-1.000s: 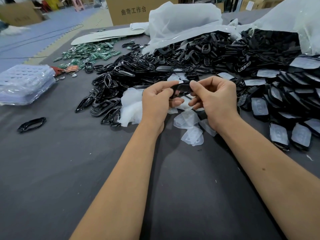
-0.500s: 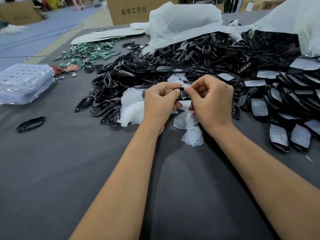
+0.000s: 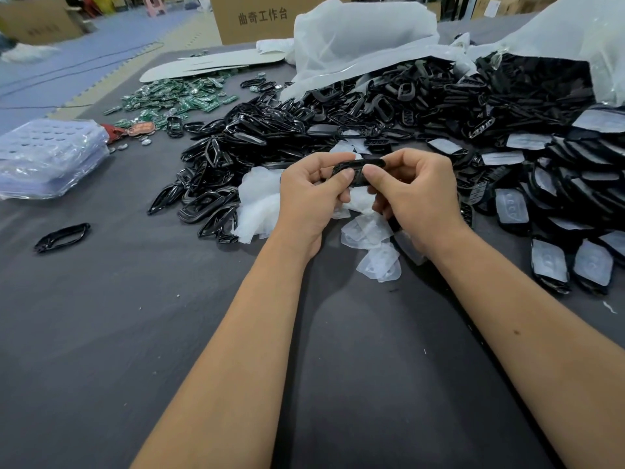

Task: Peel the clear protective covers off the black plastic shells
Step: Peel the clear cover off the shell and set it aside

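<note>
Crowding the dark grey table (image 3: 101,333) just beyond the grip is a heap of black frames (image 3: 257,143), with a crumpled white plastic bag (image 3: 358,38) behind it; off to the grip's right lie rows of covered shells (image 3: 554,265) still wearing their clear film. Directly under and just nearer than the grip sits a scatter of peeled covers (image 3: 372,245), partly hidden by both wrists. Farther left of the grip are green circuit boards (image 3: 176,99), a stack of clear trays (image 3: 47,157) and one stray black frame (image 3: 62,237) lying apart. Both hands meet over the table: the left hand (image 3: 307,201) and the right hand (image 3: 416,198) each pinch one black shell (image 3: 358,165) between thumb and curled fingers, thumbs pressed on its near face. The shell's long axis runs left to right between the hands, its edge tilted up toward the camera. Whether any film remains on it cannot be told.
</note>
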Demonstrator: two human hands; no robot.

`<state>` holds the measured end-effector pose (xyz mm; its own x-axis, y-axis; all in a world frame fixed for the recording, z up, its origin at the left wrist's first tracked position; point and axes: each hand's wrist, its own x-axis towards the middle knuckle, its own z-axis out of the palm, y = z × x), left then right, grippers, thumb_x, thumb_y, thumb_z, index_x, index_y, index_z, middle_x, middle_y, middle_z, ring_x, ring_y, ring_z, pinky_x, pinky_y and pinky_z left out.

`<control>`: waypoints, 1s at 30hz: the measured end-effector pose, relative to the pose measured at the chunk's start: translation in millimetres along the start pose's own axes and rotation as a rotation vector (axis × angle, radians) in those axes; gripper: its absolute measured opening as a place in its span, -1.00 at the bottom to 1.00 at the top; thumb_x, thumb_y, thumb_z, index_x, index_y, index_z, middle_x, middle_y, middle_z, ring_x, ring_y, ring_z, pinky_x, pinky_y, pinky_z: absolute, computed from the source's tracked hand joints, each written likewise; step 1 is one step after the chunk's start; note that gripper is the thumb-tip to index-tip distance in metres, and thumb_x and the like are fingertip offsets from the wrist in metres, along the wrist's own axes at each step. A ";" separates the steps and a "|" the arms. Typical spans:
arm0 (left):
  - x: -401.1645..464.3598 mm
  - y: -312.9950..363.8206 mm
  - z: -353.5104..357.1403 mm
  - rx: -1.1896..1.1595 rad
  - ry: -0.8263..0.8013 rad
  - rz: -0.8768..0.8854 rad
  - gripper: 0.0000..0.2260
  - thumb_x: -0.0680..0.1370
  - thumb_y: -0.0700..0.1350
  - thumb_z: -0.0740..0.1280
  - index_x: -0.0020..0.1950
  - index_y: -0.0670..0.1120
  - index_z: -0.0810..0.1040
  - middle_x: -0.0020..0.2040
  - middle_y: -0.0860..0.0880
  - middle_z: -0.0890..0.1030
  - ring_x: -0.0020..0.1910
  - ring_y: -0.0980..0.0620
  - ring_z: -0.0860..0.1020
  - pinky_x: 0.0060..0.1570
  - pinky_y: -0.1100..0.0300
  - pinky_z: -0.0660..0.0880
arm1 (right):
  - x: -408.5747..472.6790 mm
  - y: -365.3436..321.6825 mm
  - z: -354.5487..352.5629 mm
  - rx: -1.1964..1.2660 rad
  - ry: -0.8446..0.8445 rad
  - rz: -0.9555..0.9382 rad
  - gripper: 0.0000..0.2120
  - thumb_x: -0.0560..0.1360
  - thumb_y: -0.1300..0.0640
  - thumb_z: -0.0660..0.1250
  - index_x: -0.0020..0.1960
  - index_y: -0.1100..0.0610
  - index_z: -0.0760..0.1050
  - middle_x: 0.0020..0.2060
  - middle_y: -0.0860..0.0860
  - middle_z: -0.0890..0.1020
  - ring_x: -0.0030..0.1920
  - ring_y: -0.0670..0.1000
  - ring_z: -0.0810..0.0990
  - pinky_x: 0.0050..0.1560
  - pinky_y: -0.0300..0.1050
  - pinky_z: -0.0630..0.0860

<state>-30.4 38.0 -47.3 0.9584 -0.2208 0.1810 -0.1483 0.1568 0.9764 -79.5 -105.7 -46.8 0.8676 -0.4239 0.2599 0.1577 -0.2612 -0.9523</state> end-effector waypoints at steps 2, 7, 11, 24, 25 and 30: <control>-0.5 -0.4 1.4 0.014 -0.008 0.011 -0.79 0.54 -0.42 0.40 0.01 -0.14 0.68 -0.33 -0.07 0.57 -0.46 0.10 0.48 -0.41 0.31 0.43 | -0.9 -0.8 -0.2 -0.022 0.022 -0.009 -0.87 0.50 0.12 0.55 -0.14 0.11 0.63 -0.36 0.05 0.71 -0.46 0.01 0.65 -0.46 -0.17 0.50; -1.4 -0.4 1.7 0.033 0.024 0.030 -0.80 0.49 -0.44 0.43 -0.05 -0.16 0.67 -0.25 -0.08 0.63 -0.48 0.07 0.49 -0.40 0.26 0.46 | -5.6 -4.5 1.8 -0.175 0.062 -0.103 -0.88 0.51 0.14 0.55 -0.09 0.16 0.64 -0.36 0.02 0.70 -0.46 -0.02 0.68 -0.37 -0.07 0.61; -1.9 0.9 2.8 0.051 0.099 0.082 -0.80 0.49 -0.43 0.42 -0.04 -0.15 0.66 -0.30 0.01 0.64 -0.48 0.08 0.51 -0.38 0.24 0.49 | -5.9 -8.1 1.1 -0.306 0.089 -0.201 -0.77 0.50 -0.01 0.55 0.00 0.12 0.61 -0.33 -0.03 0.67 -0.37 -0.12 0.61 -0.19 -0.19 0.56; 0.8 1.1 -0.2 0.090 0.445 0.131 -0.83 0.54 -0.29 0.42 0.01 -0.03 0.62 -0.35 0.22 0.64 -0.43 0.09 0.60 -0.34 0.17 0.53 | -2.4 -3.0 -3.5 -0.544 -0.088 -0.285 -0.84 0.39 0.00 0.62 -0.14 0.02 0.68 -0.23 -0.14 0.66 -0.24 -0.16 0.56 -0.11 -0.05 0.56; 0.8 1.3 -0.1 0.088 0.445 0.132 -0.83 0.54 -0.29 0.43 0.01 -0.03 0.62 -0.32 0.24 0.65 -0.43 0.09 0.61 -0.33 0.16 0.55 | -2.7 -3.2 -5.4 -0.475 -0.066 -0.271 -0.86 0.40 0.04 0.62 -0.17 0.03 0.68 -0.29 -0.15 0.66 -0.31 -0.17 0.57 -0.16 -0.08 0.57; -2.5 4.0 1.2 0.089 0.449 0.151 -0.84 0.54 -0.28 0.42 0.00 -0.02 0.61 -0.24 0.26 0.65 -0.42 0.08 0.62 -0.34 0.15 0.56 | -2.6 -2.8 -7.8 -0.284 -0.073 -0.199 -0.91 0.48 0.14 0.58 -0.15 0.04 0.69 -0.30 -0.08 0.70 -0.34 -0.04 0.68 -0.17 0.09 0.67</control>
<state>-33.7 38.0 -43.7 0.9323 0.2383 0.2722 -0.2956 0.0681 0.9529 -85.8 -110.7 -43.5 0.8663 -0.2796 0.4139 0.1985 -0.5676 -0.7990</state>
